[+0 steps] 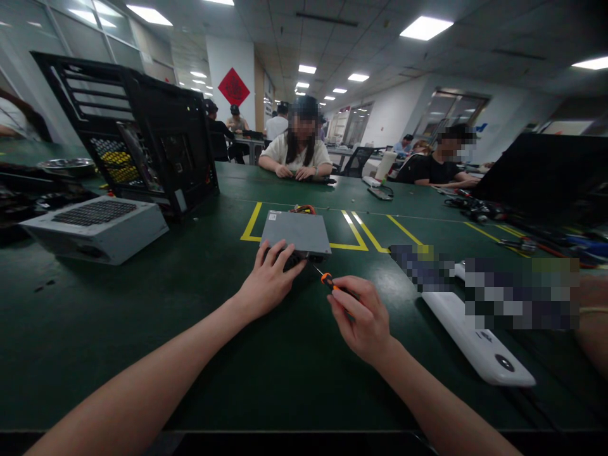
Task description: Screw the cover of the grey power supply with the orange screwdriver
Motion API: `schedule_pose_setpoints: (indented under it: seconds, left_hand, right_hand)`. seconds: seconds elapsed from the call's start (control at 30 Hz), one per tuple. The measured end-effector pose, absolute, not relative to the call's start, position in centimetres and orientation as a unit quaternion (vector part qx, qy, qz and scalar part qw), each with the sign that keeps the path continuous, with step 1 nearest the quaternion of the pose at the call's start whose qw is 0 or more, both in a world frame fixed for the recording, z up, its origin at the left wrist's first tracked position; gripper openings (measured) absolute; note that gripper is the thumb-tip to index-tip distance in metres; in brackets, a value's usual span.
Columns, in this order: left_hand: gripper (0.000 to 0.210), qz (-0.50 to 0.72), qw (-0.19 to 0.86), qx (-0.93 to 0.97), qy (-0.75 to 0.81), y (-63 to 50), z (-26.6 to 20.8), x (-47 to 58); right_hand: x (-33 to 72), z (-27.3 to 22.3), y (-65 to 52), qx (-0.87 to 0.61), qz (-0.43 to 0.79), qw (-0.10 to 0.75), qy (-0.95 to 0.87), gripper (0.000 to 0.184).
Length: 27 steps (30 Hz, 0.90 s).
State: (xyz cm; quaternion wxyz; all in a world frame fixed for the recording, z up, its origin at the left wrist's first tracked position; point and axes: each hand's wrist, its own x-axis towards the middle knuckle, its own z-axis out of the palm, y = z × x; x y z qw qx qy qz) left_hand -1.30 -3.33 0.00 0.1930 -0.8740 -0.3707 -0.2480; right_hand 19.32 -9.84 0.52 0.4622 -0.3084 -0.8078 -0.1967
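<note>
A grey metal computer power supply (pixel 297 231) lies flat on the green table, with coloured cables (pixel 304 209) bunched at its far side. My left hand (pixel 268 278) holds its near edge, fingers on the top and one digit stretched along the front. In my right hand (pixel 363 316) is an orange and black screwdriver (pixel 327 279), gripped by the handle. Its thin shaft points up and left to the supply's near face. Whether the tip touches a screw there is too small to tell.
At the left stand a black computer case (pixel 152 133) and a second power supply (pixel 102 228). Yellow tape (pixel 349 247) marks the table (pixel 213 373). A white device (pixel 475 335) lies right, near another person's arm (pixel 591 316). A person (pixel 299 149) sits opposite.
</note>
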Motion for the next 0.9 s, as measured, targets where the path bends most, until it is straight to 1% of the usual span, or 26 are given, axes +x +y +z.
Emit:
schedule_pose_setpoints:
  seconds: [0.13, 0.27, 0.47, 0.73, 0.9]
  left_hand:
    - [0.045, -0.254, 0.188, -0.874, -0.369, -3.41, 0.06, -1.24]
    - [0.046, -0.252, 0.187, -0.873, -0.372, -3.41, 0.03, -1.26]
    - [0.044, -0.242, 0.199, -0.872, -0.377, -3.35, -0.09, -1.26]
    - [0.045, -0.236, 0.204, -0.872, -0.378, -3.36, 0.00, -1.20]
    - [0.045, -0.241, 0.187, -0.873, -0.379, -3.45, -0.23, -1.24]
  right_hand:
    - [19.40, 0.52, -9.87, -0.311, -0.193, 0.482, -0.796, 0.043]
    - [19.29, 0.80, -9.85, -0.312, -0.211, 0.476, -0.795, 0.047]
    - [18.98, 1.11, -9.86, -0.294, -0.186, 0.475, -0.808, 0.051]
    - [19.21, 1.28, -9.93, -0.276, -0.184, 0.496, -0.803, 0.054]
    - [19.91, 1.48, -9.80, -0.307, -0.195, 0.542, -0.758, 0.054]
